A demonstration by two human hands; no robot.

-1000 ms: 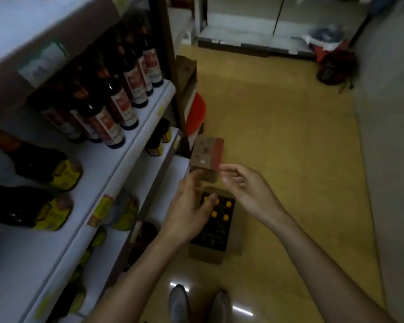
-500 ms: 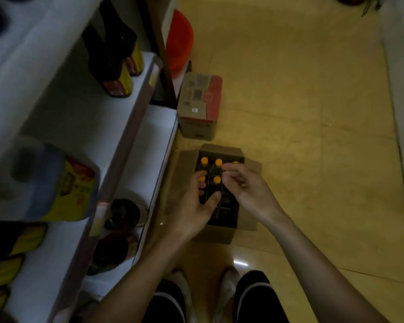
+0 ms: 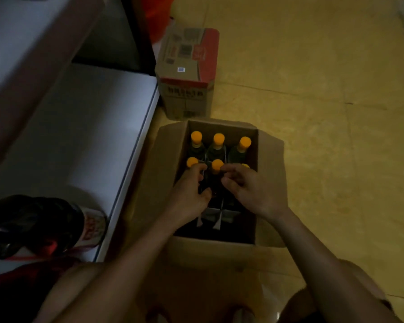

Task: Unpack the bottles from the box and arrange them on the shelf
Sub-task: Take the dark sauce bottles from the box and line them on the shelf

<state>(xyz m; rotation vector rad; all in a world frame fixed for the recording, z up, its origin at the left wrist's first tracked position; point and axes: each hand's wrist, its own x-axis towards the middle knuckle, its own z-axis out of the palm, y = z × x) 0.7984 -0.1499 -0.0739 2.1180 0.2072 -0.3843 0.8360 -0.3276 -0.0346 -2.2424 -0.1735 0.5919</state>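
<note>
Because bottles (image 3: 218, 139) stand packed in the box (image 3: 269, 159), necks are taken from above; left hand (image 3: 189, 192) and right hand (image 3: 252, 191) are each curled round one.

Both bare forearms come in from the bottom edge, the left from 7 o'clock and the right from 5 o'clock, and meet near the centre. The left grip (image 3: 189, 194) curls its fingers (image 3: 195, 170) toward 12 o'clock, with the thumb tucked at its 4 o'clock. The right grip (image 3: 252, 190) sits just beside it at 3 o'clock, knuckles up and fingers curled. The dim light hides whether either clasps anything.
</note>
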